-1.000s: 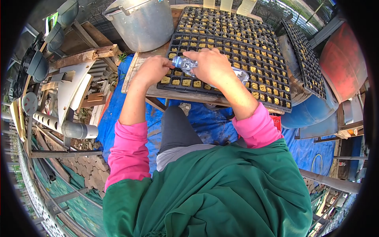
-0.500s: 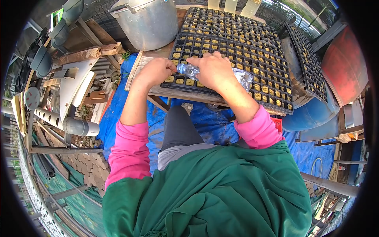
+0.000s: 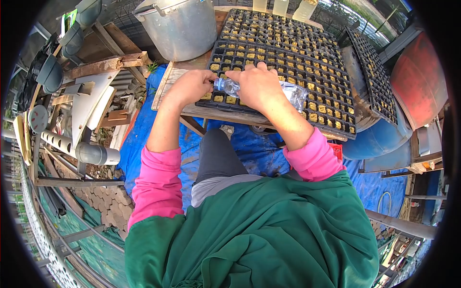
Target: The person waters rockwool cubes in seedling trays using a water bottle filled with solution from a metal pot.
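A clear plastic bottle (image 3: 294, 92) with a blue neck lies on its side over a black seedling tray (image 3: 234, 108). My right hand (image 3: 259, 87) grips the bottle from above, its neck pointing left. Beside the neck, the fingers of my left hand (image 3: 193, 88) are pinched together over the tray's left front cells; whatever they hold is too small or hidden to make out. Yellowish sponge cubes (image 3: 313, 116) fill many of the cells.
A large metal pot (image 3: 178, 31) stands at the table's back left. Several pale bottles (image 3: 281, 6) line the back edge. Another cell tray (image 3: 372, 72) leans at the right by a blue barrel (image 3: 379, 139) and a red one (image 3: 418, 77). Blue tarp (image 3: 144, 139) covers the ground.
The bottle's neck and my right hand have shifted very slightly to the left. My left fingers have moved up a little and remain pinched.
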Available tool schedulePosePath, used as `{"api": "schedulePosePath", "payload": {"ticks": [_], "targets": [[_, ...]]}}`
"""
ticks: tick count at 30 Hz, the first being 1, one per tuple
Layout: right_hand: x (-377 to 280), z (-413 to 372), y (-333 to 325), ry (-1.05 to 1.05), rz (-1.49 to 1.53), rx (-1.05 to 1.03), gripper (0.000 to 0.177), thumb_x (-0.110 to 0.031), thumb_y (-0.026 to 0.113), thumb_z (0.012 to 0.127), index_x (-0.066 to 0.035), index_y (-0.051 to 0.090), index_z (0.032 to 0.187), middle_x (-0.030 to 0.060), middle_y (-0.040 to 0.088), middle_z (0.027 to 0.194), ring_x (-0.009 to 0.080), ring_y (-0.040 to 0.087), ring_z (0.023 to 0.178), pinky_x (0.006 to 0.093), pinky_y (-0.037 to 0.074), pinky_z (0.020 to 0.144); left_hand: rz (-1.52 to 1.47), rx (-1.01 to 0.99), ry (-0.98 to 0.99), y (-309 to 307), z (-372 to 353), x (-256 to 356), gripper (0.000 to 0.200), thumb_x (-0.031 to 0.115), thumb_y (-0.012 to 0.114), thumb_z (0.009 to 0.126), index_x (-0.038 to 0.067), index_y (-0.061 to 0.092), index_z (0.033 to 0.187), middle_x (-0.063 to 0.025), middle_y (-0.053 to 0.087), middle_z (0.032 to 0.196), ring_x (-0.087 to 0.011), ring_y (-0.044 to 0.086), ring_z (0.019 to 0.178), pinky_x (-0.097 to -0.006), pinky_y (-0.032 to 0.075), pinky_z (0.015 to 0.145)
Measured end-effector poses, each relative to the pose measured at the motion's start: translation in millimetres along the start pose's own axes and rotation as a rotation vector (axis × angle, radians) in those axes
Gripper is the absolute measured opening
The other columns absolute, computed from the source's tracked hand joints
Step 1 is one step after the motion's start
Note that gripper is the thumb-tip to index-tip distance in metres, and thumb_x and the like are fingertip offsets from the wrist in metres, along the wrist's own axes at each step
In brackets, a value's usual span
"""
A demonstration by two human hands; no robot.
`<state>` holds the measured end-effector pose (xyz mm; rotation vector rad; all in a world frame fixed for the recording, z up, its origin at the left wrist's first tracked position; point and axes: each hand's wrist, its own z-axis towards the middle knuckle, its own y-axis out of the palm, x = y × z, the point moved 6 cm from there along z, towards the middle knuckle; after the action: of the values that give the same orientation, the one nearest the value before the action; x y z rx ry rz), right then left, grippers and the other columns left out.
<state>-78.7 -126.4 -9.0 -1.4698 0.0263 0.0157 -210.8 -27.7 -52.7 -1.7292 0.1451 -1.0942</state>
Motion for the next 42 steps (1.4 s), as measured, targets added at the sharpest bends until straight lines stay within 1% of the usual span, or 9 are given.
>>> {"api": "schedulePosePath", "payload": {"ticks": [15, 17, 18, 20, 32, 33, 35, 41, 42], "targets": [[-2.0, 1.2, -0.6, 0.006, -0.005, 0.0, 0.05, -0.012, 0.064, 0.08, -0.027, 0.065, 0.128, 0.011, 0.066, 0.109, 0.0322, 0.059, 0.106, 0.0494, 0.048, 0.089, 0.022, 0.047, 0.026, -0.4, 1.4, 3.3, 0.036, 0.002, 0.051, 0.083, 0.0, 0.068, 0.115, -0.014, 0.071, 0.083, -0.0206, 0.067, 0.075, -0.0333, 0.05, 0.069], [-2.5, 1.1, -0.1, 0.01, 0.001, -0.002, 0.038, -0.014, 0.056, 0.089, -0.028, 0.068, 0.122, 0.0097, 0.066, 0.111, 0.0324, 0.058, 0.109, 0.0518, 0.045, 0.09, 0.019, 0.045, 0.032, 1.0, 2.3, 2.0, 0.036, 0.002, 0.051, 0.083, 0.0, 0.068, 0.114, -0.0141, 0.071, 0.084, -0.021, 0.067, 0.075, -0.0335, 0.05, 0.07], [-2.2, 1.1, 0.0, 0.01, 0.002, -0.002, 0.038, -0.014, 0.056, 0.089, -0.028, 0.068, 0.122, 0.0097, 0.066, 0.111, 0.0324, 0.058, 0.109, 0.0518, 0.045, 0.09, 0.016, 0.051, 0.033, 1.2, 2.6, 1.5, 0.036, 0.002, 0.051, 0.083, 0.0, 0.068, 0.114, -0.0138, 0.071, 0.083, -0.021, 0.067, 0.075, -0.0335, 0.05, 0.07], [-1.8, 1.0, -0.6, 0.001, -0.005, 0.007, 0.05, -0.012, 0.064, 0.081, -0.028, 0.065, 0.128, 0.011, 0.066, 0.11, 0.0324, 0.059, 0.105, 0.0495, 0.048, 0.089, 0.014, 0.057, 0.034, 1.1, 2.8, 1.6, 0.035, 0.002, 0.051, 0.083, 0.0, 0.068, 0.114, -0.0136, 0.071, 0.083, -0.021, 0.067, 0.075, -0.0335, 0.05, 0.07], [10.7, -13.6, -4.4, 0.024, -0.014, -0.015, 0.05, -0.018, 0.07, 0.08, -0.028, 0.064, 0.128, 0.0102, 0.066, 0.109, 0.0329, 0.059, 0.106, 0.0495, 0.049, 0.088, -0.06, -0.032, 0.063, 8.5, 1.7, 21.4, 0.035, 0.001, 0.054, 0.082, 0.001, 0.068, 0.114, -0.0093, 0.07, 0.082, -0.0158, 0.064, 0.075, -0.0289, 0.048, 0.07], [13.0, -15.1, -2.3, 0.025, -0.014, -0.015, 0.05, -0.018, 0.07, 0.08, -0.028, 0.064, 0.128, 0.0102, 0.066, 0.109, 0.0329, 0.059, 0.106, 0.0495, 0.049, 0.088, -0.052, -0.049, 0.064, 8.6, 1.7, 25.7, 0.034, 0.001, 0.055, 0.082, 0.001, 0.067, 0.113, -0.0091, 0.07, 0.082, -0.0156, 0.064, 0.076, -0.0288, 0.049, 0.071], [17.0, -18.5, 0.5, 0.001, 0.009, 0.064, 0.038, -0.016, 0.059, 0.087, -0.026, 0.068, 0.123, 0.0105, 0.067, 0.106, 0.033, 0.058, 0.104, 0.0521, 0.048, 0.086, -0.043, -0.067, 0.065, 11.6, 2.9, 26.4, 0.034, 0.0, 0.055, 0.082, 0.0, 0.067, 0.113, -0.0089, 0.07, 0.083, -0.0153, 0.064, 0.076, -0.0288, 0.049, 0.071], [24.8, -29.6, -3.2, 0.021, 0.008, 0.099, 0.038, -0.015, 0.058, 0.087, -0.026, 0.069, 0.122, 0.0105, 0.067, 0.103, 0.0338, 0.06, 0.102, 0.0535, 0.048, 0.085, -0.12, -0.071, 0.118, 20.8, 8.1, 29.3, 0.034, -0.002, 0.055, 0.082, 0.0, 0.066, 0.114, -0.0081, 0.07, 0.084, -0.015, 0.064, 0.077, -0.0292, 0.05, 0.073], [25.9, -31.2, -3.5, 0.023, 0.008, 0.099, 0.038, -0.015, 0.058, 0.087, -0.026, 0.069, 0.122, 0.0105, 0.067, 0.103, 0.0338, 0.06, 0.102, 0.0535, 0.048, 0.085, -0.153, -0.064, 0.125, 21.3, 8.2, 31.5, 0.031, 0.004, 0.062, 0.082, 0.002, 0.067, 0.113, -0.0106, 0.071, 0.084, -0.0213, 0.066, 0.078, -0.0331, 0.051, 0.072]]}}
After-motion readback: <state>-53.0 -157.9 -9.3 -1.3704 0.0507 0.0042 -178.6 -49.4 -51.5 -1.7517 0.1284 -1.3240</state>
